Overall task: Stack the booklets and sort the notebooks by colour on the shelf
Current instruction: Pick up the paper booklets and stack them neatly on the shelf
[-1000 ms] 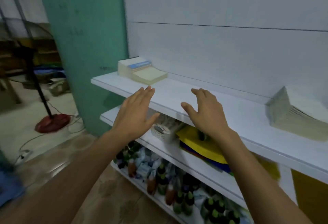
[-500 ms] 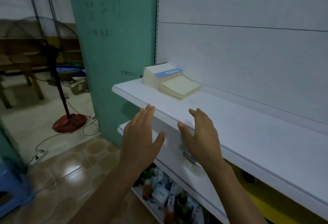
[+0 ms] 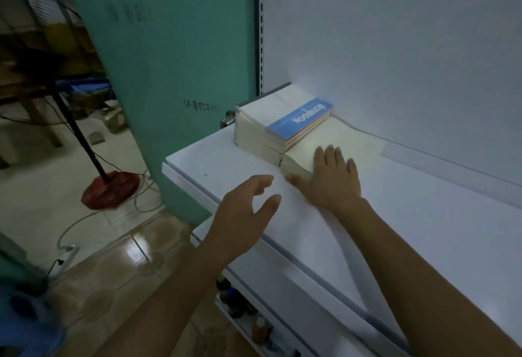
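My right hand (image 3: pixel 333 178) flat, fingers relaxed, on cream booklets (image 3: pixel 364 142); left hand (image 3: pixel 243 209) loose, empty. Judge: thumb under edge, lift pile square.

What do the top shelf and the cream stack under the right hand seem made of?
Top shelf: probably painted metal, smooth white with a soft sheen and a folded front lip. Cream stack: paper, matte, with thin layered edges; the right hand rests on it.

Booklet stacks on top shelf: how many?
2. A taller white stack, blue-banded cover on top, at the left end of the shelf; a lower cream stack just right of it, under the right hand. Others may be off-frame.
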Demonstrator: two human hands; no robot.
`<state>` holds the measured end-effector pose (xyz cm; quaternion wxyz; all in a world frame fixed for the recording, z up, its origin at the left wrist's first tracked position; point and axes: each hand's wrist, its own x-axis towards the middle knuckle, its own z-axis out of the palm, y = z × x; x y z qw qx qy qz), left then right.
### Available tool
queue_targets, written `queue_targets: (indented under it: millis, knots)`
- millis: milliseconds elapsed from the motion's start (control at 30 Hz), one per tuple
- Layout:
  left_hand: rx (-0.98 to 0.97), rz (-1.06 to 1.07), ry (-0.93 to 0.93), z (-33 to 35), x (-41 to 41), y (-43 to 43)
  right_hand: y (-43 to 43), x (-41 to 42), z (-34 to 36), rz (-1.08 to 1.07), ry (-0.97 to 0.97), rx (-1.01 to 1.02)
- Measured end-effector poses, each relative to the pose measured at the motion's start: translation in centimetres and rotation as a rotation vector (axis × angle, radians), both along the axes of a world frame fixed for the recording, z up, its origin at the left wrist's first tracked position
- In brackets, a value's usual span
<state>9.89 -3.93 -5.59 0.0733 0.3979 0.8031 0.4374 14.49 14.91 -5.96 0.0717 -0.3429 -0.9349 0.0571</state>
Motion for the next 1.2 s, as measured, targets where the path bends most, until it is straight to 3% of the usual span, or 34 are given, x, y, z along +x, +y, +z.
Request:
queue_targets:
  millis: [167, 400, 700, 867, 933, 1000, 1067, 1133, 1200]
  knots:
    - [-0.048, -0.095, -0.126, -1.5, -5.8, 4.8, 0.4, -0.8, -2.7, -0.023, 0.105, 0.115]
    - [0.000, -0.184, -0.337, -2.7, -9.6, 7.6, 0.3, -0.8, -2.2, -0.088, 0.117, 0.068]
    - [-0.125, -0.617, -0.745, -0.5, -11.7, 7.2, -9.8, -0.8, -2.9, -0.263, 0.237, 0.025]
    - [-0.220, -0.772, -0.436, -0.6, -11.9, 6.9, -12.9, -1.6, -3.5, -0.323, 0.212, 0.042]
    - [-0.143, -0.752, -0.391, -0.8, -12.1, 5.9, -13.6, -1.5, -3.2, -0.329, 0.416, -0.082]
    - [-0.023, -0.689, -0.386, -1.5, -13.1, 5.0, -13.6, -1.4, -2.8, -0.396, 0.752, -0.192]
    - [0.081, -0.599, -0.435, -1.9, -15.2, 4.2, -12.5, -1.4, -2.1, -0.512, 0.898, -0.074]
    - [0.147, -0.523, -0.518, -2.0, -17.4, 4.0, -10.3, -1.5, -1.7, -0.566, 0.831, 0.081]
    - [0.159, -0.488, -0.608, -2.0, -19.0, 3.8, -8.1, -2.1, -1.4, -0.563, 0.634, 0.101]
